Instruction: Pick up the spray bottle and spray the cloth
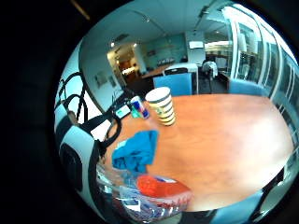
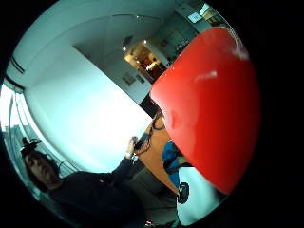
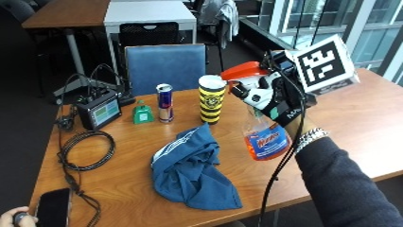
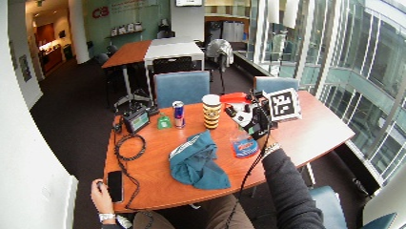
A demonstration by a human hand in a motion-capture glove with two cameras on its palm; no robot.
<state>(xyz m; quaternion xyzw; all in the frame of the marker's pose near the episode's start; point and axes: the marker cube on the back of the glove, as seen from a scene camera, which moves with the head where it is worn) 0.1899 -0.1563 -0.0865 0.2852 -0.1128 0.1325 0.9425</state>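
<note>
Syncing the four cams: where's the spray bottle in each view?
Outside view: spray bottle held by the right hand above the table, right of the blue cloth.
Wide outside view: same, mid-table.
Little finger side: close-up beside the cloth.
Thumb side: red head fills view.
Shared landmark: blue cloth.

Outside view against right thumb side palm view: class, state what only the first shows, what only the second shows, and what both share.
Only the outside view shows the gloved right hand holding the spray bottle above the table, plus the striped cup, drink can and coiled cable. Only the thumb side palm view shows a white wall. Both share the bottle's red spray head and the blue cloth.
</note>
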